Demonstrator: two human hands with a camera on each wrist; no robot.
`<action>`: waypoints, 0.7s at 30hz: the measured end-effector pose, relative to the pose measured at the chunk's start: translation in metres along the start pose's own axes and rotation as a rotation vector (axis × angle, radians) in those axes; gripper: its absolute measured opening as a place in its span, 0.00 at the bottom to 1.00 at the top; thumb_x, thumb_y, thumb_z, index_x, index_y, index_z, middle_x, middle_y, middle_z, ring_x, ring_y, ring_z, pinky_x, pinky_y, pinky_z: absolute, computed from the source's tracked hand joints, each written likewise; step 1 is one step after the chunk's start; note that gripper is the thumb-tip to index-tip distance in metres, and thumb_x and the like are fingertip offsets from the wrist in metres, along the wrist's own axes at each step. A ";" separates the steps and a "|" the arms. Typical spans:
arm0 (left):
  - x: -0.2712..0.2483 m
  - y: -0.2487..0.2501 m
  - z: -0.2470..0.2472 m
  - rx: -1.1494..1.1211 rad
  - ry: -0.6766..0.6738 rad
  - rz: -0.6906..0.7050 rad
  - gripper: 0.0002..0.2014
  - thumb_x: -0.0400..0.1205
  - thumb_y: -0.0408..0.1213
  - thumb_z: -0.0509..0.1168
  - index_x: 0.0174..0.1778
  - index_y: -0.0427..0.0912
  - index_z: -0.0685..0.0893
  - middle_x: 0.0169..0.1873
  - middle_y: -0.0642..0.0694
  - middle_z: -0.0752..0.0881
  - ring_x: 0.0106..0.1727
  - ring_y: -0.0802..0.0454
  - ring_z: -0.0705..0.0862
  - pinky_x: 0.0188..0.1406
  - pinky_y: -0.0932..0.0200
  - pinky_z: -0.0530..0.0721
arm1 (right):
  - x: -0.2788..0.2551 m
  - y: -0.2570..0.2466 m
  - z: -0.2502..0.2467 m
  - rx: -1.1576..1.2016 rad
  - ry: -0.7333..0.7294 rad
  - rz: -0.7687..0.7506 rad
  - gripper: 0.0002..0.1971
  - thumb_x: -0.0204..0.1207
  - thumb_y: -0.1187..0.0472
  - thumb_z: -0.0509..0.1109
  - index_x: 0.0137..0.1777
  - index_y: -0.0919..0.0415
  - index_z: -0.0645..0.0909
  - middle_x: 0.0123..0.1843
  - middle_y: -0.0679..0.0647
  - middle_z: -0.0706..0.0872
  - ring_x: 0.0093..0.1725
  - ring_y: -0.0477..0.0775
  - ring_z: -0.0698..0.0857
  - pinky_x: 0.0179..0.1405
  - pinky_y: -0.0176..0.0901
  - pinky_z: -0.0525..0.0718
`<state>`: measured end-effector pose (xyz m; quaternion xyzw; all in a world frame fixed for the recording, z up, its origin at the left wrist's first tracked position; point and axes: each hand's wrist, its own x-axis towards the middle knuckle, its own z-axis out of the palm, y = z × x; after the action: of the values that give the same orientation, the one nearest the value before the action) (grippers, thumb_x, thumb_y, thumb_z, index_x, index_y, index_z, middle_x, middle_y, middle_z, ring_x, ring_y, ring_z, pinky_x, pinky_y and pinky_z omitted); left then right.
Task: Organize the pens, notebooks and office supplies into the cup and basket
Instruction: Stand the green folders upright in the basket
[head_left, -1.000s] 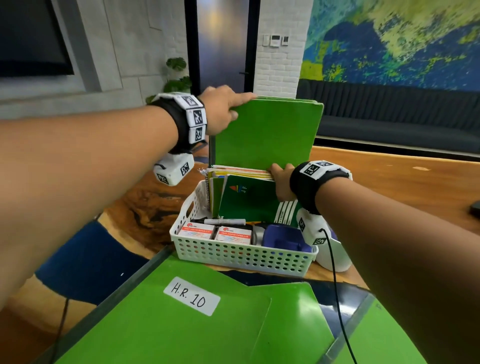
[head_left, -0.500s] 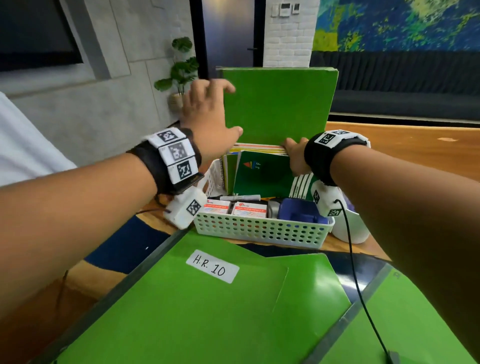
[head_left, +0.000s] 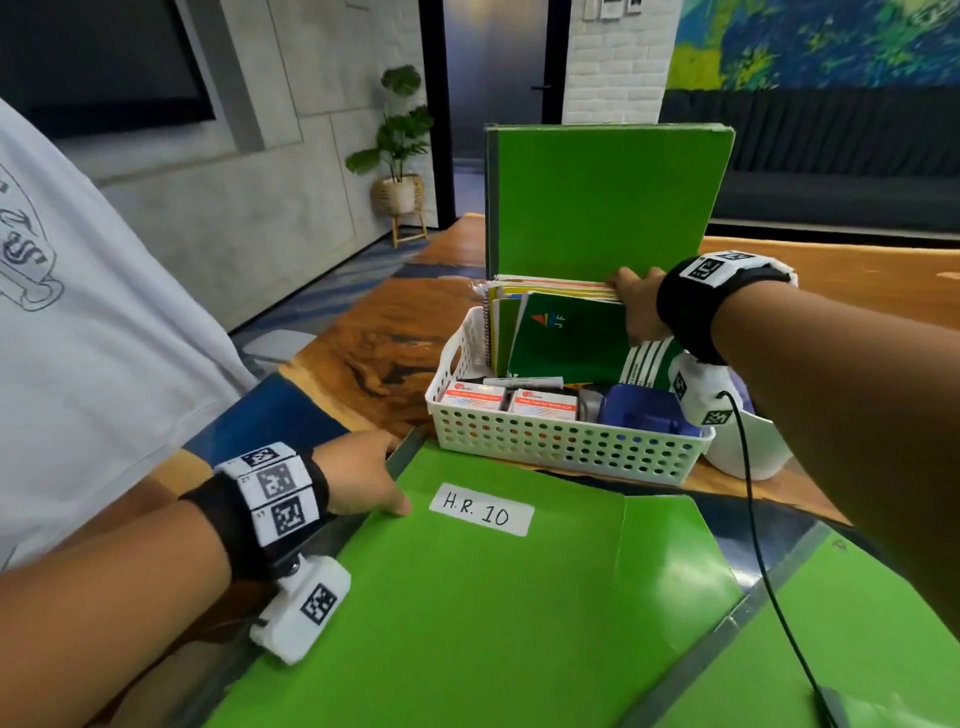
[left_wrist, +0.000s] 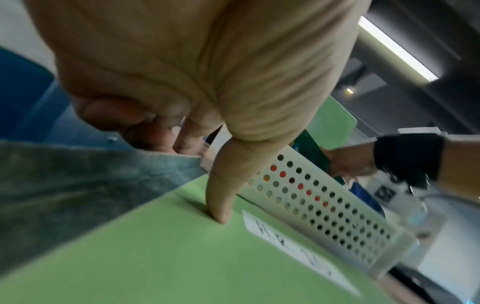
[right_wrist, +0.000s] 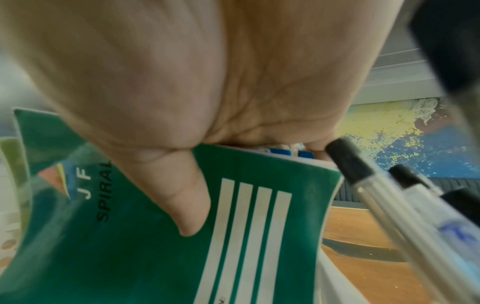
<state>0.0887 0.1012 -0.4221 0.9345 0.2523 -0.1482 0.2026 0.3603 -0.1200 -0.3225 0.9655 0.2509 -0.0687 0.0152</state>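
Dropping from the upright folder (head_left: 602, 197), her left hand (head_left: 358, 478) pinched the labelled folder's (head_left: 467, 597) edge; right hand (head_left: 641, 312) gripped basket (head_left: 561, 452) notebooks (head_left: 566, 338).

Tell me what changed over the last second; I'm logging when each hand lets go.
The left hand let go of the tall green folder standing in the basket and dropped toward the person, thumb now on the folder labelled H.R. 10. The right hand stayed gripping the green spiral notebook; the tall folder stayed upright.
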 end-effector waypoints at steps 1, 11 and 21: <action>-0.001 -0.005 0.000 -0.100 -0.047 0.014 0.27 0.67 0.48 0.82 0.60 0.50 0.83 0.53 0.54 0.91 0.53 0.52 0.89 0.60 0.47 0.87 | 0.000 0.000 0.000 0.001 0.000 0.000 0.39 0.79 0.73 0.71 0.86 0.61 0.55 0.77 0.68 0.69 0.70 0.69 0.77 0.54 0.48 0.74; -0.048 -0.028 -0.068 -1.075 -0.164 0.030 0.31 0.68 0.18 0.69 0.69 0.38 0.83 0.63 0.25 0.85 0.63 0.21 0.82 0.64 0.17 0.74 | 0.000 -0.004 -0.004 -0.079 -0.017 -0.002 0.43 0.74 0.67 0.77 0.84 0.55 0.57 0.70 0.67 0.74 0.64 0.70 0.81 0.60 0.60 0.83; -0.059 0.025 -0.220 -1.336 0.467 0.510 0.22 0.87 0.28 0.56 0.79 0.39 0.76 0.72 0.37 0.82 0.68 0.42 0.86 0.61 0.41 0.88 | 0.005 -0.003 -0.004 -0.193 0.005 0.005 0.39 0.72 0.58 0.77 0.80 0.51 0.61 0.67 0.67 0.78 0.61 0.72 0.83 0.61 0.64 0.83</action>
<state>0.0916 0.1574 -0.2003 0.6494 0.1005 0.2898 0.6958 0.3636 -0.1145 -0.3188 0.9603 0.2539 -0.0417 0.1078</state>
